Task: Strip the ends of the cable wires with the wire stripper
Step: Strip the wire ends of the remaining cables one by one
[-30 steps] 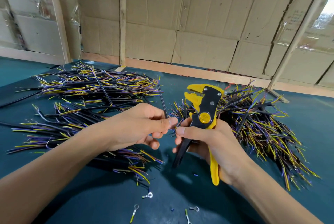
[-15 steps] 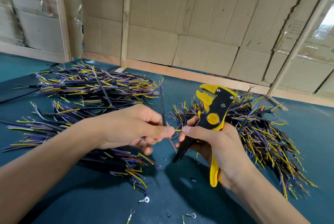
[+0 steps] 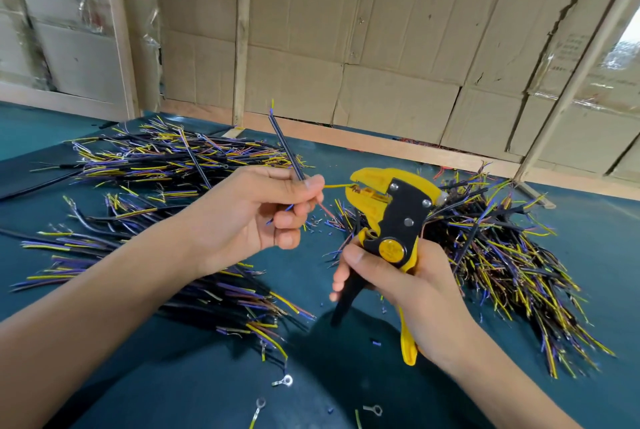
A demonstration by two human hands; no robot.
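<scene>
My left hand (image 3: 256, 213) pinches a black cable (image 3: 285, 148) that sticks up and away from it. The cable's yellow wire (image 3: 337, 186) runs right from my fingertips into the jaws of the yellow and black wire stripper (image 3: 391, 217). A red wire and a blue wire hang loose below my fingers. My right hand (image 3: 394, 286) grips the stripper by its handles, jaws pointing up and left.
A pile of black cables with yellow and purple wire ends (image 3: 166, 165) lies at the left on the teal table (image 3: 588, 255), a second pile (image 3: 502, 255) at the right. Ring terminals (image 3: 284, 380) and insulation bits lie near the front edge. Cardboard wall behind.
Both hands rose and drew apart. The stripper tilted its jaws toward the left hand, and the yellow wire now sits in the jaws. My right thumb left the wires.
</scene>
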